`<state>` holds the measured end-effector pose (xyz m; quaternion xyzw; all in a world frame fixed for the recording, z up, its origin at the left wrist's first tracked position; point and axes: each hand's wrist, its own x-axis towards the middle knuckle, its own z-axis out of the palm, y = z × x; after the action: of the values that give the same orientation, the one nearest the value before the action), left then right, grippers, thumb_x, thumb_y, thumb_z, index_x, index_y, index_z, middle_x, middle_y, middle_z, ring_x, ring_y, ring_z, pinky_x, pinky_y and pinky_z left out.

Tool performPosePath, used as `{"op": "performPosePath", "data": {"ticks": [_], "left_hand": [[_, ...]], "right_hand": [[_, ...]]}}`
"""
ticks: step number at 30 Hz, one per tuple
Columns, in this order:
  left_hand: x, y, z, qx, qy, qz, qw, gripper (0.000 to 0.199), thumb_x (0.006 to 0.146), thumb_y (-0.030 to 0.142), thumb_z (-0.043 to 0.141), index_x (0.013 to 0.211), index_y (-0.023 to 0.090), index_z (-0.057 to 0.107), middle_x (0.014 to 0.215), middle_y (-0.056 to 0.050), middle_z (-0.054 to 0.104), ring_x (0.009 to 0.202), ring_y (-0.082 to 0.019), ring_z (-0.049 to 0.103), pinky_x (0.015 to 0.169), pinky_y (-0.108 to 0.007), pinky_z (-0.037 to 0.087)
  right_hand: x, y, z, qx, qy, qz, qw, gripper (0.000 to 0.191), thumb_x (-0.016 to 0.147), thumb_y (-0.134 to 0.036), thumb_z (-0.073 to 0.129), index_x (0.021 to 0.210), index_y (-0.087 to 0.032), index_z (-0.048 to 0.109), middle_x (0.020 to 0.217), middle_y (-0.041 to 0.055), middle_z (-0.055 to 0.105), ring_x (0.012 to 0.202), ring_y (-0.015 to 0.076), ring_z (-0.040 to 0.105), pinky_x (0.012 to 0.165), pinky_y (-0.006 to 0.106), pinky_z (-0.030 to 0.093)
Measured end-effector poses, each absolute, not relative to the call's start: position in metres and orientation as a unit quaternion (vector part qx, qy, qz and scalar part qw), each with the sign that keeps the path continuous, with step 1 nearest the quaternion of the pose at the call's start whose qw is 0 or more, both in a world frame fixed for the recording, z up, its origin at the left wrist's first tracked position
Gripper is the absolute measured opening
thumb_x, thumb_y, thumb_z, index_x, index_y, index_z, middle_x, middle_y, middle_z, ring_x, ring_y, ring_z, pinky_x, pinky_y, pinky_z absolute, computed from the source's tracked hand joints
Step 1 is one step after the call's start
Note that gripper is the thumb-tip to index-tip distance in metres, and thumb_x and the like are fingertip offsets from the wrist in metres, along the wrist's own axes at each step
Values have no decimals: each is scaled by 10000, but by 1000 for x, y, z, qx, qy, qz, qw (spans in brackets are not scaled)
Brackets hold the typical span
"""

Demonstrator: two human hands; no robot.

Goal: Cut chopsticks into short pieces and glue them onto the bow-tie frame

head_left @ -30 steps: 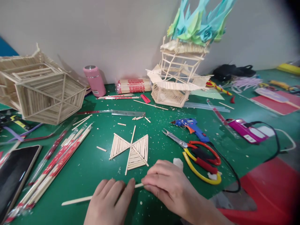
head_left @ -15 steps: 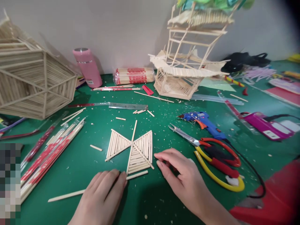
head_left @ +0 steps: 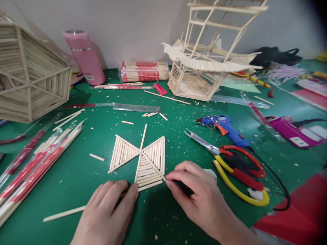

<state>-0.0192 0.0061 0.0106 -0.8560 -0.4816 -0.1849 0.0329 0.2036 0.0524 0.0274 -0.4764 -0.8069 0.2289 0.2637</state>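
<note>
Pale-wood spoke tip [head_left: 164,178] apparently pinched in the right hand [head_left: 195,187], I'd, from afar, hold the stick [head_left: 150,185] grasped in the left hand [head_left: 105,207] flush along the six-o'clock wedge [head_left: 148,173] of the central stick wheel [head_left: 140,151].

Craft workspace, hobby-workshop style; can't tell if home or classroom. Evidence: green tabletop [head_left: 102,129] littered with pale crumbs [head_left: 156,237] and short stick offcuts [head_left: 96,157], blue corded hot-glue gun [head_left: 229,126], loop-handled shears [head_left: 237,175], plastic-wrapped bundle of wooden sticks [head_left: 144,71]. Also: part-slatted stick frame [head_left: 140,152] mid-table, open-framed stick tower [head_left: 201,64] near the plain grey wall [head_left: 143,27].
</note>
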Motion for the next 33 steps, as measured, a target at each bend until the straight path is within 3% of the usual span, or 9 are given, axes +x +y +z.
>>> {"op": "performPosePath", "data": {"ticks": [22,33], "left_hand": [[-17,6,6,-863,-469,-175,66,219,888,244,395,1015,148,545,960,-101,569,812,-187,562,676,-294,517],[-22,5,6,-877,-445,-173,55,251,885,187,367,1055,150,548,983,-93,600,858,-183,574,720,-262,507]], "right_hand": [[201,53,26,-480,-811,218,254,99,797,-192,538,751,-194,626,715,27,575,638,140,525,551,272,381],[201,52,27,-481,-813,206,254,102,795,-202,539,746,-195,628,711,22,577,634,138,534,551,267,387]]}}
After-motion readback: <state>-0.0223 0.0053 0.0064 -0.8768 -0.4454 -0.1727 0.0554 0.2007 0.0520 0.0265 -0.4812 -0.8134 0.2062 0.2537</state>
